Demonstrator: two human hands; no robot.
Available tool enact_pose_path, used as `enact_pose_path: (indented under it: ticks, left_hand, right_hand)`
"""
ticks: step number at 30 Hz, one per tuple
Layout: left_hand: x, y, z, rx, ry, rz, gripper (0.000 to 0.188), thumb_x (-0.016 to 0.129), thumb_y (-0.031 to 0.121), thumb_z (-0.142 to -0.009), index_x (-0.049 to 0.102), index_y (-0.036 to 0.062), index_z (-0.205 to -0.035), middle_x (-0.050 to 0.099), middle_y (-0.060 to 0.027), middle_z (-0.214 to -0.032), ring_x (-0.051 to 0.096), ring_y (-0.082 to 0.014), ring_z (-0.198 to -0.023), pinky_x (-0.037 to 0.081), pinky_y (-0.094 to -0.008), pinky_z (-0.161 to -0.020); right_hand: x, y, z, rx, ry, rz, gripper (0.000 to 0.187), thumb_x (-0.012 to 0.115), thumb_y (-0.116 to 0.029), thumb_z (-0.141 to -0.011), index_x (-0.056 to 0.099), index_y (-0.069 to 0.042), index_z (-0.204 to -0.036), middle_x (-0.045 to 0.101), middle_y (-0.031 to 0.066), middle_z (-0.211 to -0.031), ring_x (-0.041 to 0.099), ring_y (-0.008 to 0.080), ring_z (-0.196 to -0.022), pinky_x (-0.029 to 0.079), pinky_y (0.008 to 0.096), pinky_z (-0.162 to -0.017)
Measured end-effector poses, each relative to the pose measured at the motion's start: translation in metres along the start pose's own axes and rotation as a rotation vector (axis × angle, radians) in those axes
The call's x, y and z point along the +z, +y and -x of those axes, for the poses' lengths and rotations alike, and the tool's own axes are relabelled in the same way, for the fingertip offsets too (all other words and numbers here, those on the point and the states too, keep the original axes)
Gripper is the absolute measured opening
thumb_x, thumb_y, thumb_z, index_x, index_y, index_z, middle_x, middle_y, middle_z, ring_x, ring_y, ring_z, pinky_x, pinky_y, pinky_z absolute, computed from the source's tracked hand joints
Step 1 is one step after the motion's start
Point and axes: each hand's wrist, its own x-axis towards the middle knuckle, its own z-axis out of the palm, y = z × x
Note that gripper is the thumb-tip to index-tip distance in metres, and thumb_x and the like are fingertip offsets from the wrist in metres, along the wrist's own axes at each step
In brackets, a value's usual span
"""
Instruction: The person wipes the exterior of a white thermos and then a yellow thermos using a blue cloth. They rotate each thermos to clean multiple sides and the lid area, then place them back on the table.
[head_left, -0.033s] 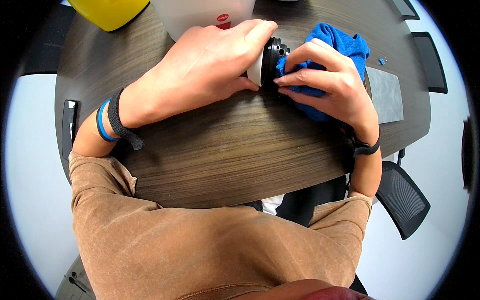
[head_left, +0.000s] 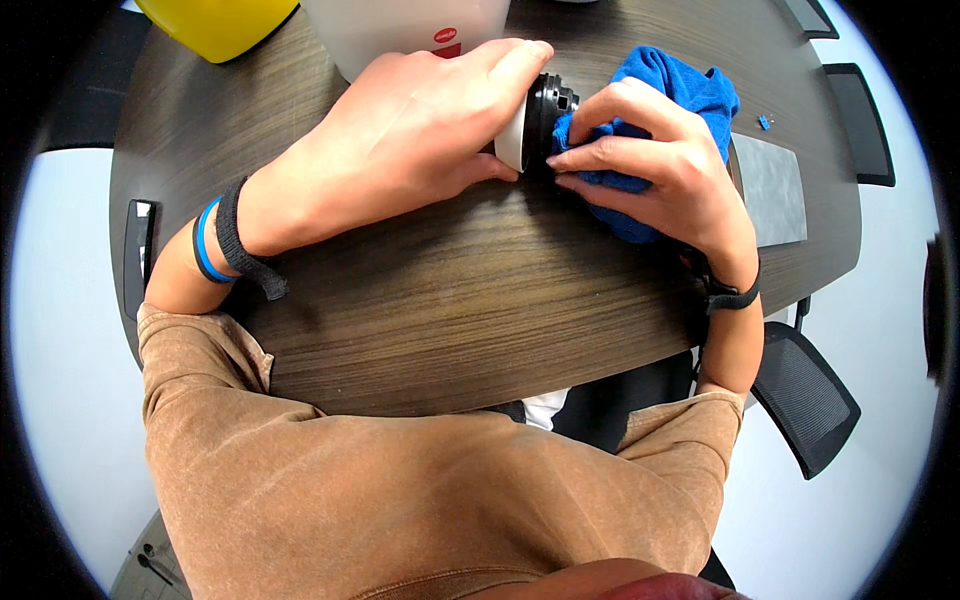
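A white cylindrical container (head_left: 512, 135) with a black ridged end (head_left: 550, 115) is gripped on its side by the left hand (head_left: 420, 135), whose fingers are wrapped over the top of it. A blue cloth (head_left: 690, 95) is pressed against the black end by the right hand (head_left: 650, 165), with the fingertips (head_left: 570, 160) laid over a fold of the fabric. Both hands are held just above a dark wood-grain bench (head_left: 450, 300). A grey rectangular mat (head_left: 770, 190) is seen beside the cloth, a yellow object (head_left: 215, 25) at the far left corner, and a pale translucent tub (head_left: 400, 30) just behind the left hand. Black chairs (head_left: 805, 395) are placed around the bench.
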Motion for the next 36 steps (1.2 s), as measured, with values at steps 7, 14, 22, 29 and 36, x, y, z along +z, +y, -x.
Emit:
enact_pose_path:
  ticks: [7, 14, 22, 29, 36]
  left_hand:
    - [0.0, 0.0, -0.003, -0.069, -0.026, -0.039, 0.085, 0.091, 0.025, -0.075, 0.047, 0.0052, -0.145, 0.069, -0.0222, -0.12, 0.07, -0.0437, -0.102, 0.059, -0.0497, -0.082]
    - [0.002, -0.003, -0.004, -0.08, -0.036, -0.093, 0.082, 0.091, 0.032, -0.076, 0.048, 0.0037, -0.14, 0.07, -0.0213, -0.113, 0.072, -0.041, -0.097, 0.059, -0.0462, -0.079]
    - [0.002, -0.002, -0.004, -0.093, -0.041, -0.122, 0.084, 0.091, 0.033, -0.076, 0.048, 0.0038, -0.141, 0.07, -0.0201, -0.113, 0.071, -0.0401, -0.098, 0.059, -0.0457, -0.079]
    - [0.002, -0.004, -0.004, -0.034, -0.017, -0.057, 0.084, 0.091, 0.029, -0.076, 0.047, 0.0055, -0.144, 0.069, -0.0205, -0.119, 0.071, -0.0406, -0.102, 0.06, -0.0458, -0.082]
    - [0.0, 0.001, -0.004, -0.023, -0.021, -0.012, 0.085, 0.091, 0.022, -0.075, 0.046, 0.0068, -0.145, 0.069, -0.0205, -0.122, 0.071, -0.042, -0.104, 0.06, -0.0482, -0.083]
  right_hand:
    - [-0.006, 0.007, 0.002, 0.161, -0.058, -0.167, 0.026, 0.088, -0.006, -0.075, 0.08, -0.007, -0.1, 0.07, 0.0073, -0.095, 0.072, 0.0249, -0.087, 0.057, 0.0337, -0.078]
    - [-0.014, 0.012, 0.006, 0.236, -0.111, -0.28, 0.027, 0.086, -0.007, -0.081, 0.078, 0.0, -0.106, 0.076, 0.014, -0.104, 0.074, 0.0281, -0.098, 0.058, 0.0352, -0.088]
    - [-0.01, 0.022, 0.015, 0.293, -0.215, -0.229, 0.039, 0.086, -0.014, -0.086, 0.076, 0.0, -0.12, 0.076, 0.0167, -0.119, 0.073, 0.0301, -0.11, 0.056, 0.0367, -0.098]
    - [-0.009, 0.026, 0.015, 0.494, -0.178, -0.338, 0.058, 0.085, -0.014, -0.089, 0.063, -0.001, -0.141, 0.071, 0.0116, -0.131, 0.066, 0.0234, -0.125, 0.05, 0.0344, -0.111]
    - [-0.009, 0.021, 0.006, 0.365, 0.053, -0.394, 0.052, 0.084, -0.004, -0.084, 0.066, -0.001, -0.133, 0.073, 0.0117, -0.127, 0.067, 0.0221, -0.123, 0.05, 0.0356, -0.111]
